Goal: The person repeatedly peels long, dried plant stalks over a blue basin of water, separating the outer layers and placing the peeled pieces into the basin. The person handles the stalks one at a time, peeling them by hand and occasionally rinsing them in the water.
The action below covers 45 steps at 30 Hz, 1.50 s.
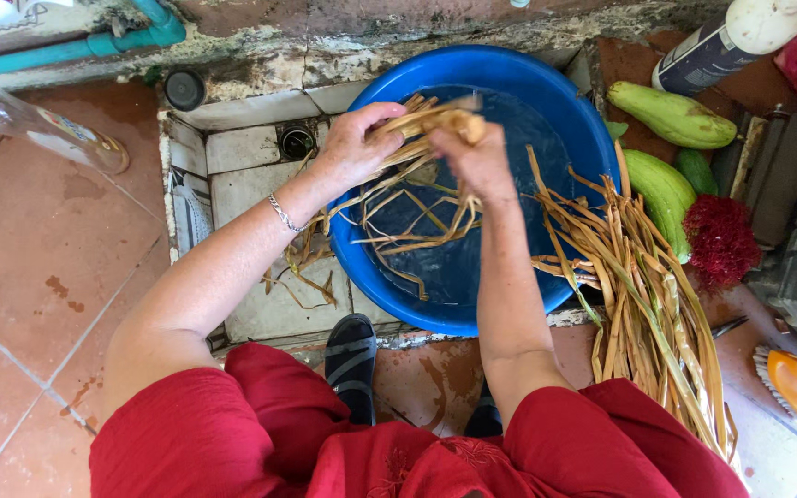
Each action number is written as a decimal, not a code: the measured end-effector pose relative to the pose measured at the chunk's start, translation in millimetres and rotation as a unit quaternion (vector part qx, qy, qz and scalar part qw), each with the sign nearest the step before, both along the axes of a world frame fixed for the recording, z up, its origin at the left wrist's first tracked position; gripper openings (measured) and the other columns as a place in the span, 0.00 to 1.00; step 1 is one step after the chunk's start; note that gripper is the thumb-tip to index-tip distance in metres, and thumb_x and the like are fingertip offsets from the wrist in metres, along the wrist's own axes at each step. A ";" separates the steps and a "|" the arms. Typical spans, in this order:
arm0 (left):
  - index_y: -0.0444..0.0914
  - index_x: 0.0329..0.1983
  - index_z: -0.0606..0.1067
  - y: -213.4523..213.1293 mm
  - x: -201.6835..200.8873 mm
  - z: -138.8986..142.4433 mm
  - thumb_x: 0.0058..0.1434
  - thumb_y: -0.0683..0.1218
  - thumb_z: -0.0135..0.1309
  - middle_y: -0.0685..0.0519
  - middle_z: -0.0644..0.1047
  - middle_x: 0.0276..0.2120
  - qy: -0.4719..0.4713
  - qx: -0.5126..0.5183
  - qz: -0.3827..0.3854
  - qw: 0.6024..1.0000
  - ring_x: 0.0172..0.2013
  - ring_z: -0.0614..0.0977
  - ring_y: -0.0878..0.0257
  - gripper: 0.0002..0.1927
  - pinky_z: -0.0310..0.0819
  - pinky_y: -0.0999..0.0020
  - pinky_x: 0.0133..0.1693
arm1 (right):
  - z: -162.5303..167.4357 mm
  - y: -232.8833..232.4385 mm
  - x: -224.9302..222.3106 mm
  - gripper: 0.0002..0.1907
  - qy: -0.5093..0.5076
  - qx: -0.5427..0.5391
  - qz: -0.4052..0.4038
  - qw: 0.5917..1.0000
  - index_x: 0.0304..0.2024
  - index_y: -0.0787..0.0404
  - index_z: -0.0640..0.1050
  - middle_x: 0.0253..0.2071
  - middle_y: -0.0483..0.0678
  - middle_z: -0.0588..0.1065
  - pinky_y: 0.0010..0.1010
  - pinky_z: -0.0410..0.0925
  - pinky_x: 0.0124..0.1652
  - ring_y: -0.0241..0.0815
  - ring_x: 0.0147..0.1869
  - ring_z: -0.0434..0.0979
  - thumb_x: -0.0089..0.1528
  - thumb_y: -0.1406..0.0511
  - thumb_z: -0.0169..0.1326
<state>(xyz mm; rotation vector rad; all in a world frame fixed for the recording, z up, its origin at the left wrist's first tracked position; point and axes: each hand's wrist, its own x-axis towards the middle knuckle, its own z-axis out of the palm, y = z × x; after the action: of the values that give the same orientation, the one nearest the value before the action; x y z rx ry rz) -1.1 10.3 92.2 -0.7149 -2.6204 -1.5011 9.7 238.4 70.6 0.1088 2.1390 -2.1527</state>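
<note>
Together our left hand (pixel 354 146) and right hand (pixel 477 159) clutch dry leaves (pixel 417 124) over the basin (pixel 565 120) — water, loose strands inside.

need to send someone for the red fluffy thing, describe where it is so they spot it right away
Start at the blue basin. Right of it lie the dry leaf strips, then pale green squashes. The red tuft sits against the lower squash, the only fuzzy, crimson thing among smooth green ones.

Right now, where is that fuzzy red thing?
The fuzzy red thing lies at the right of the head view, beside the green squashes and the dried strips.
</note>
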 end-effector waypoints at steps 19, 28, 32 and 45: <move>0.36 0.48 0.72 13.5 9.1 4.1 0.64 0.37 0.60 0.54 0.78 0.32 -0.276 0.251 -0.007 0.928 0.30 0.77 0.70 0.12 0.76 0.74 0.33 | -16.8 17.5 -6.7 0.15 -0.042 -0.263 -0.038 0.963 0.45 0.64 0.81 0.34 0.50 0.81 0.21 0.52 0.18 0.26 0.17 0.58 0.62 0.60 0.64; 0.36 0.47 0.73 22.9 27.8 -0.5 0.73 0.46 0.51 0.53 0.79 0.36 -0.284 0.206 -0.060 0.935 0.29 0.79 0.68 0.08 0.79 0.72 0.35 | 7.7 4.0 3.3 0.19 -0.038 -0.458 -0.030 0.888 0.59 0.66 0.74 0.52 0.57 0.80 0.21 0.57 0.24 0.28 0.23 0.59 0.68 0.64 0.54; 0.36 0.46 0.71 26.7 32.7 -3.8 0.72 0.45 0.49 0.50 0.79 0.32 -0.347 0.224 -0.036 0.910 0.27 0.80 0.66 0.07 0.80 0.70 0.32 | 5.8 9.5 7.1 0.20 -0.004 -0.497 -0.011 0.868 0.62 0.65 0.73 0.54 0.57 0.79 0.21 0.58 0.26 0.28 0.25 0.60 0.70 0.64 0.53; 0.38 0.50 0.72 48.4 18.8 14.1 0.71 0.51 0.52 0.52 0.75 0.31 -0.263 0.079 -0.039 0.961 0.29 0.77 0.66 0.12 0.74 0.68 0.28 | 20.1 6.8 10.3 0.11 0.069 -0.250 -0.064 0.964 0.50 0.67 0.79 0.48 0.52 0.79 0.24 0.64 0.29 0.32 0.35 0.72 0.72 0.64 0.56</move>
<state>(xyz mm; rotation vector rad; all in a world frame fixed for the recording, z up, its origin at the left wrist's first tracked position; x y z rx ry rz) 17.6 58.6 106.3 -0.4543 -2.7919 -2.1516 20.0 245.2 90.6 0.0557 1.6123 -2.7763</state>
